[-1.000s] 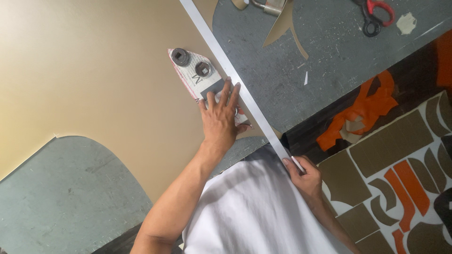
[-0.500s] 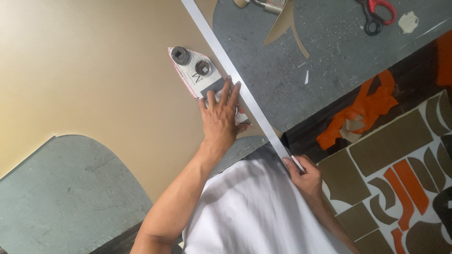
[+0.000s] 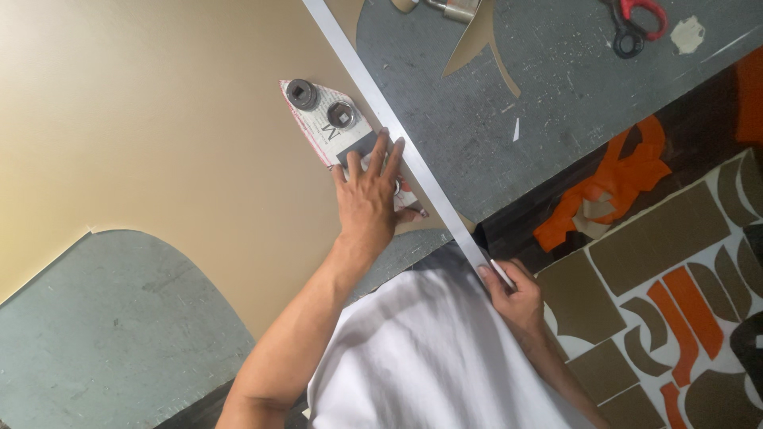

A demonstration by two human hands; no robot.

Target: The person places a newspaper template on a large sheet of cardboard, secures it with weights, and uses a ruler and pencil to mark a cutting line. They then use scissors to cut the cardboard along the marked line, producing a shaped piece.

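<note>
My left hand (image 3: 369, 199) lies flat, fingers spread, on a pointed white template (image 3: 322, 127) with a red-dotted edge. The template rests on a large tan sheet (image 3: 159, 119). Two round metal sockets (image 3: 302, 93) stand on the template's tip as weights. A long grey metal ruler (image 3: 358, 75) runs diagonally along the template's right edge, and my left fingertips touch it. My right hand (image 3: 517, 298) grips the ruler's near end, close to my white shirt.
The grey worktable (image 3: 556, 87) shows beyond the ruler, with red-handled scissors (image 3: 636, 20) and a metal object (image 3: 453, 8) at its far edge. Orange scraps (image 3: 612, 191) and brown and orange cut shapes (image 3: 675, 278) lie to the right.
</note>
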